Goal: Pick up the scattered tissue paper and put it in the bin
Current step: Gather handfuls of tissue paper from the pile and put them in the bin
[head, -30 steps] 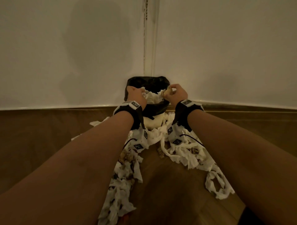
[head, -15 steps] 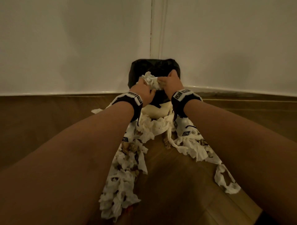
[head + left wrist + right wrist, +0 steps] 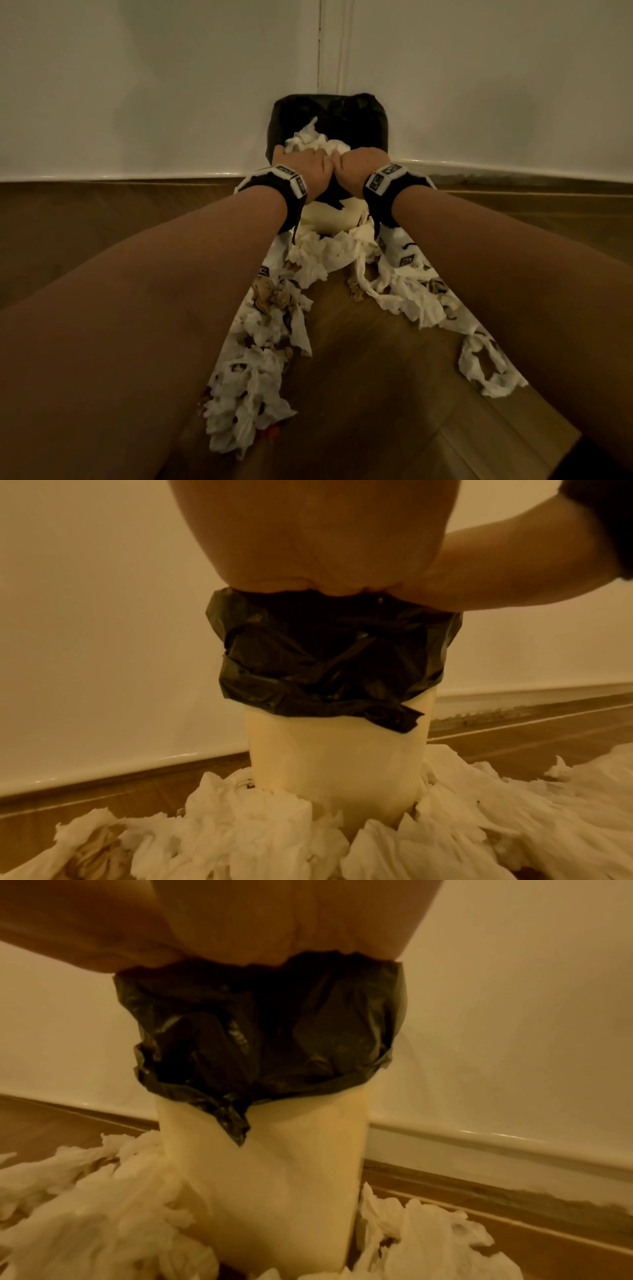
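A cream plastic bin stands in the far corner of the room where two white walls meet, on a wooden floor. A crumpled black bin liner is folded down over its upper part, with one ragged corner hanging lower over the cream side.

Both hands are at the bin's mouth, side by side and touching at the knuckles. The left hand and the right hand are bent down over a wad of tissue paper that sits in the opening and pokes up in a white, crushed peak above the near rim. The fingers dip into the wad and out of sight, so whether they clutch it or only press on it cannot be told; the wrist views show only the heels of the palms at the liner's edge. Each wrist wears a black band with a white marker block.

More scattered tissue paper lies on the floor, heaped against the bin's base and trailing toward the near side in two ragged strips, left and right. It is white, torn and crinkled, with brown stained patches mixed in, thickest in the left strip.
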Motion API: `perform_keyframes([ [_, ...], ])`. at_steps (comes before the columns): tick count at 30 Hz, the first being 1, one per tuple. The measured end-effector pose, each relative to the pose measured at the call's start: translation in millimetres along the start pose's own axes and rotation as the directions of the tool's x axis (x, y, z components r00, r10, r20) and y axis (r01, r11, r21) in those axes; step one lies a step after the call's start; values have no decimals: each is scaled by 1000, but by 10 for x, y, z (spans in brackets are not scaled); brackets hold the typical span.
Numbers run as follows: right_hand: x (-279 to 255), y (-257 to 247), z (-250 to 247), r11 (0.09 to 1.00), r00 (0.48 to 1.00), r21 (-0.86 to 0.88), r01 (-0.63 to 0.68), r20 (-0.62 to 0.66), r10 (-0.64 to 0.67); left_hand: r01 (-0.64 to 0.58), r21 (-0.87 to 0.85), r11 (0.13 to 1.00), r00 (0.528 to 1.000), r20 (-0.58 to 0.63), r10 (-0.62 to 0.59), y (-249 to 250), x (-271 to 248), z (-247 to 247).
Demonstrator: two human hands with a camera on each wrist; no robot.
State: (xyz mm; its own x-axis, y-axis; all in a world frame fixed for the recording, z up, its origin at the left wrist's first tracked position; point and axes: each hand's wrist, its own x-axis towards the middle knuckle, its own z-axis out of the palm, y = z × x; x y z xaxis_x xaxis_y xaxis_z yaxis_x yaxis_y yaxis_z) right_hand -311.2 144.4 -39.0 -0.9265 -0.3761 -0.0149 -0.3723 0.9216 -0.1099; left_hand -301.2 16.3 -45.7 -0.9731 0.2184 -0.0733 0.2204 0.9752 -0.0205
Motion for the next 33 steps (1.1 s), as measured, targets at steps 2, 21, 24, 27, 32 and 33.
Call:
perform_keyframes([
  [2,-31,-27,-52,999,1000,46,-1,-10,2,5,-22,1000,999,-45,-6,-22,-52,19],
  [21,-1340,-278,443,903,965,415,-111,-172,198,95,-280,955,941,-288,-179,136,-1436,348],
  [24,-1447,-408,564,875,971,449,-180,-61,231,152,-268,951,961,-184,-205,108,-1681,454],
  [27,-1563,-557,720,824,970,514,-238,76,233,222,-246,944,967,-71,-246,71,-1947,613],
  [32,-1766,-804,1050,799,932,514,-313,329,154,375,-448,811,922,93,-375,61,-2437,912],
  [33,-1794,-857,1095,804,919,503,-318,373,130,419,-463,781,903,121,-413,45,-2556,988],
])
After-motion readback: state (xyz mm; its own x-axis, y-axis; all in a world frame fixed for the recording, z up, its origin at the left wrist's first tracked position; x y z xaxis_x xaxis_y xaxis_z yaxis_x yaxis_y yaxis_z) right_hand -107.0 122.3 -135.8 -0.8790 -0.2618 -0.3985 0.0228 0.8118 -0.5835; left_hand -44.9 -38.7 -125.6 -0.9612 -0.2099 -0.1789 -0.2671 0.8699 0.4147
